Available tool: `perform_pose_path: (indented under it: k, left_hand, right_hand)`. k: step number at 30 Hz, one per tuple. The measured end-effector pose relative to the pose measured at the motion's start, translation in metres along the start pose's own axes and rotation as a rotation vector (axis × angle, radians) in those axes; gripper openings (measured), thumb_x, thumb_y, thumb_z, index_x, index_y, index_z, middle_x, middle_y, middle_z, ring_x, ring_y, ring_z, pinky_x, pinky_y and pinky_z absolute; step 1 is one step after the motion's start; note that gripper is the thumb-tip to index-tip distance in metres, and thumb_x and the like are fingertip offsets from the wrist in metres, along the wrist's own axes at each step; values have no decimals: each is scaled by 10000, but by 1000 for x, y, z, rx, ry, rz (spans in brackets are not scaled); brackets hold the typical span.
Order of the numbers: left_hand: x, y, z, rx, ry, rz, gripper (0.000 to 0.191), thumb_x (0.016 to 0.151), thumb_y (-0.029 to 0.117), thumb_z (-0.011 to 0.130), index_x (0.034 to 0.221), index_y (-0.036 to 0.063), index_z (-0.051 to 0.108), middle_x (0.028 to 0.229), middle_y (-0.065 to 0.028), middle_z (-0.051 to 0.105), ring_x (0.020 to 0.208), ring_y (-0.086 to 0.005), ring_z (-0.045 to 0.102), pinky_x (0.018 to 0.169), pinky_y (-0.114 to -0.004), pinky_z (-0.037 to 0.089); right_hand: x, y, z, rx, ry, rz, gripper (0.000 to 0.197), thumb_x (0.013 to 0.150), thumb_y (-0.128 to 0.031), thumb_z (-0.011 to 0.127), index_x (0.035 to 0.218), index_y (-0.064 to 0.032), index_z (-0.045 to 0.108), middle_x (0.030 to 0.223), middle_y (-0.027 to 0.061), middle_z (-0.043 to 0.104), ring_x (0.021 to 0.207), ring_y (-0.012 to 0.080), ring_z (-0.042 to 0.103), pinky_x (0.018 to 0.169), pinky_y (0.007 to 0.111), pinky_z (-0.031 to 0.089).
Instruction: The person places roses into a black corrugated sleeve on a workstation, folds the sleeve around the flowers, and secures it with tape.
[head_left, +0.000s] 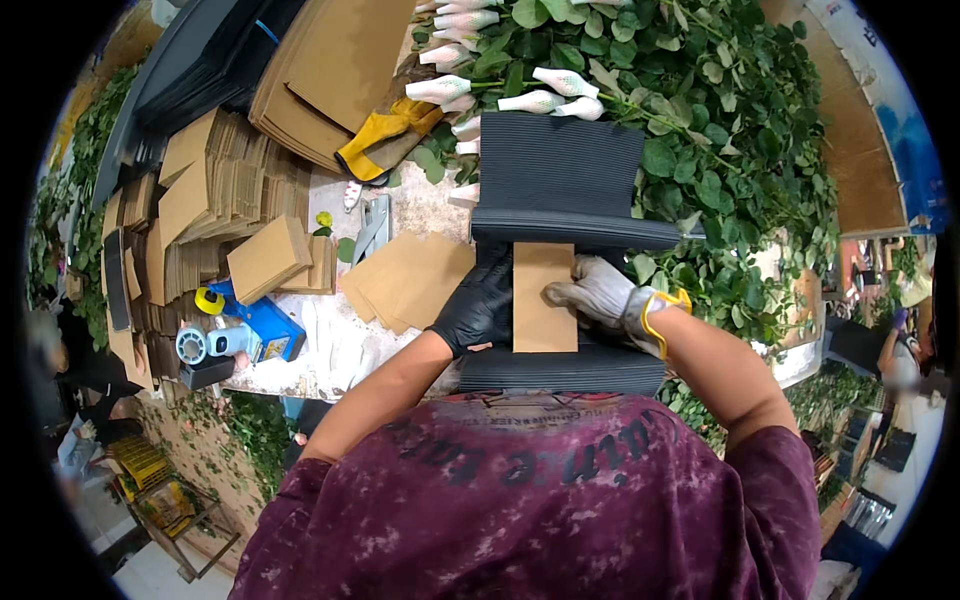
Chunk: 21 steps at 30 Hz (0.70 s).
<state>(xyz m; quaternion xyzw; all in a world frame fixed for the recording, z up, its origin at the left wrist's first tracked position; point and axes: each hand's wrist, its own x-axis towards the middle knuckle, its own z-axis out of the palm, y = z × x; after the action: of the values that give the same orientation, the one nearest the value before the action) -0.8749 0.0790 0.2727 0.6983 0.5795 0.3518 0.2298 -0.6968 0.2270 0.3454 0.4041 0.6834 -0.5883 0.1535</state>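
Note:
A brown cardboard rectangle (545, 330) lies upright in front of me over black corrugated sheet (559, 161). My left hand (480, 304), in a black glove, is at the cardboard's left side; its fingertips are hidden near a rolled fold of the black sheet. My right hand (600, 294), in a pale work glove with a yellow-edged cuff, rests on the right side of the cardboard with fingers bent. Whether it grips the edge is unclear. Brown cardboard pieces (416, 277) lie fanned out left of my left hand.
Leafy green stems (735, 150) and white mesh-covered flower heads (442, 90) fill the far side. At left are stacked cardboard pieces (217, 187), a yellow-and-black glove (382, 142), a stapler (373, 229), a blue box (274, 330) and a small light-blue fan (225, 342). People stand at both outer edges.

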Motion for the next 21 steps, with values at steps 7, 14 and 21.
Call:
perform_pose_path:
  k: [7,14,21]
  left_hand:
    - [-47,-14,-28,-8,155,-192,293,855,140,682,1140,71,683,1224,-151,640,1184,-348,567,1029,-440,423]
    - [-2,24,-47,-185,-197,-33,785,737,369,817,1388,58,506,1450,-203,433,1344,-385,400,1095,-446,362]
    - [5,5,-25,2,-341,-6,1040,668,338,849,1500,29,308,1584,-245,189,1467,-433,171,1187,-452,227]
  right_hand:
    - [4,-10,1,-364,50,-106,499,823,-469,635,745,22,683,747,209,676,738,360,667,722,421,526]
    - [4,-26,4,-613,56,-107,603,849,-516,610,904,80,680,863,298,669,867,432,665,814,461,525]
    - [-36,-91,1,-1205,-269,-75,346,860,-359,595,983,-73,746,999,135,728,948,345,703,759,429,574]
